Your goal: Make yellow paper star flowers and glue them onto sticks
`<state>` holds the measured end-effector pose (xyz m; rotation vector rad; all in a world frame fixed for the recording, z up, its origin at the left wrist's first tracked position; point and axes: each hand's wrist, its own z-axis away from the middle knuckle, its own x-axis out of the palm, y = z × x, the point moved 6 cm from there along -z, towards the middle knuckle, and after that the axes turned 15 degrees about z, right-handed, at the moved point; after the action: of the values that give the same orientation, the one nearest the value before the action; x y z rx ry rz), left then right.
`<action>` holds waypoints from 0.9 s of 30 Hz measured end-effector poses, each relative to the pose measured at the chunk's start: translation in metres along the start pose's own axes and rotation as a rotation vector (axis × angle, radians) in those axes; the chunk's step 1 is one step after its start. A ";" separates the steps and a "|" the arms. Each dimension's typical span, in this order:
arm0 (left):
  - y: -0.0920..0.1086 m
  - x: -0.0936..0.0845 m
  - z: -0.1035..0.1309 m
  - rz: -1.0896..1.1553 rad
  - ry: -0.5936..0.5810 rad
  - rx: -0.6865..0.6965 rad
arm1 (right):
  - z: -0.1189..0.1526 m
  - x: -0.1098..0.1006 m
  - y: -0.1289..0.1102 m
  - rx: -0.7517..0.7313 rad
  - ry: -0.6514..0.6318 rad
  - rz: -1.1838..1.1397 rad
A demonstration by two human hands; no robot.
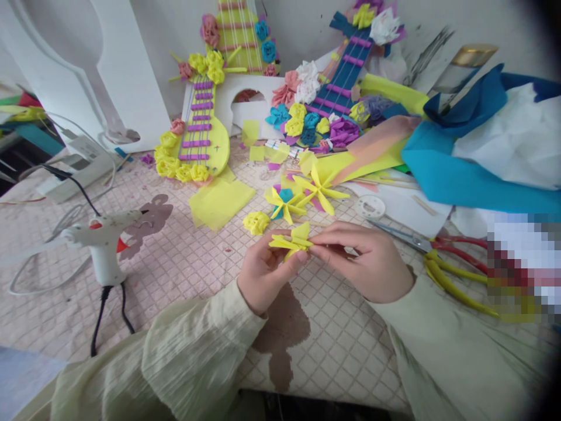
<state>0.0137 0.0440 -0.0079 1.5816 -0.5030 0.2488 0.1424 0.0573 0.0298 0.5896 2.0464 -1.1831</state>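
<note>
Between my two hands is a yellow paper flower (293, 241) with narrow folded petals, held just above the table. My left hand (267, 272) supports it from the left, thumb pressed against its lower side. From the right, my right hand (366, 257) pinches a petal between thumb and fingers. Just beyond lie two yellow star-shaped paper flowers (322, 190) and a crumpled yellow paper rosette (256, 223). A small blue paper piece (284, 197) shows among the star flowers. Yellow paper sheets (221, 202) rest farther left.
A white glue gun (105, 245) with trailing cables stands at left. Scissors (416, 240) with red handles and a yellow-handled tool (456, 286) lie at right. Decorated paper instruments, one yellow (214, 140) and one blue (337, 76), lean at the back. Blue sheets (438, 169) pile up at right.
</note>
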 end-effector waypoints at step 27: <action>-0.002 -0.004 -0.003 -0.061 0.077 -0.002 | 0.005 -0.002 -0.012 -0.132 0.146 0.168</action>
<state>0.0121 0.0481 -0.0111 1.5762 -0.3943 0.2616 0.1373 0.0474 0.0360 0.7853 2.1309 -0.9235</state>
